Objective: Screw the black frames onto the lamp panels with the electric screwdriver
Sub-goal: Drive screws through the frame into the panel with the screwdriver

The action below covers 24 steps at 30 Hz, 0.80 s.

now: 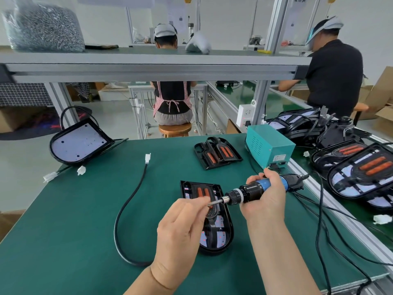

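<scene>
A lamp panel with a black frame point(221, 241) lies on the green mat in front of me, orange strips at its far end. My right hand point(264, 199) grips the blue and black electric screwdriver point(255, 189), held sideways above the panel with its bit pointing left. At the bit's tip, the fingers of my left hand point(182, 222) pinch something small, apparently a screw, though I cannot make it out. A black cable point(127, 205) with a white plug curves from the panel across the mat.
A stack of black frames point(217, 153) lies further back. The teal power box point(269, 145) stands at the right. More lamp panels point(359, 173) are piled on the conveyor at the right. One panel point(79, 142) leans at the mat's left corner. Two people work beyond.
</scene>
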Motion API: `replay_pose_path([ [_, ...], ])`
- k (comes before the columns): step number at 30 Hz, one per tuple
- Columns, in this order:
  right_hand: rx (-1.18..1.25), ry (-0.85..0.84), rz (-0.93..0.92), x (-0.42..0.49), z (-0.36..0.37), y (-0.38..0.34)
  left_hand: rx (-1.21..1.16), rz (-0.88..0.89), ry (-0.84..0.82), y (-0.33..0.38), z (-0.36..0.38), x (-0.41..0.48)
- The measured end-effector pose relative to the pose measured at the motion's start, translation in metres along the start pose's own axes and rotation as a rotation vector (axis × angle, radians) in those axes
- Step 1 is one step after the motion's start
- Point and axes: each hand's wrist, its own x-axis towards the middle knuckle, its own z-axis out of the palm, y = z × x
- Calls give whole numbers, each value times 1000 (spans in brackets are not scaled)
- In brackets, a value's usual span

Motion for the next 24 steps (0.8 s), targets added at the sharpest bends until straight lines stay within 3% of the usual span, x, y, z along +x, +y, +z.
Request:
replay_pose_path([
  [5, 0, 7, -40, 3, 1, -2, -79, -225, -39, 1, -1, -1],
  [10, -44, -5, -93, 9, 1, -1, -68, -271, -42, -14, -6, -6],
  [12, -74, -39, -144, 11, 1, 0, -25, -432, 12, -30, -8, -4],
  [13, -106, -62, -179, 12, 1, 3, -30, -594, 4, -41, -8, -1],
  [15, -190, -116, -270, 14, 2, 9, -67, -961, -135, -61, -6, 9],
  [17, -276, -186, -380, 13, 3, 17, -33, -1124, -314, -76, 0, 18],
  [21, -433, -349, -501, 5, 8, 32, -17, -1138, -521, -82, 16, 34],
  [24, -466, -414, -531, 1, 11, 38, -63, -1162, -523, -85, 23, 33],
])
